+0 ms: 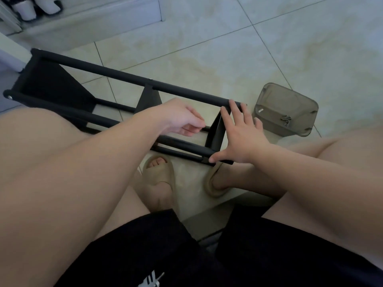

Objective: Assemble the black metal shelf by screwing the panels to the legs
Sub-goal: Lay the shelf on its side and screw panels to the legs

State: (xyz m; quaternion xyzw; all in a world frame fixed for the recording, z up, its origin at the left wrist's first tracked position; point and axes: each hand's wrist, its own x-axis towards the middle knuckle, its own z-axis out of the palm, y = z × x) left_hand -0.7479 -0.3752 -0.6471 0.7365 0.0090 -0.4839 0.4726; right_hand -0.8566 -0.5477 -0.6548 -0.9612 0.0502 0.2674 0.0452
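Head view. Item: black metal shelf (116,74), lying on its side on the tiled floor (269,48), in front of the seated person's knees.

Progress, as judged: left panel (51,85) and middle panel (149,98) sit between the legs. The right-end panel (216,131) is in place but apparently still being fastened.

Right hand (244,139): fingers spread flat against that end.

Left hand (180,119): fingers curled beside the panel; what they pinch cannot be told.

Spare screws (286,120): in a grey container (269,96) just right of the shelf.

Room: open tile far and right, a raised ledge (93,23) at far left, slippers (163,175) close under the near leg.

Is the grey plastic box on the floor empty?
No, a few metal screws lie inside the grey plastic box.
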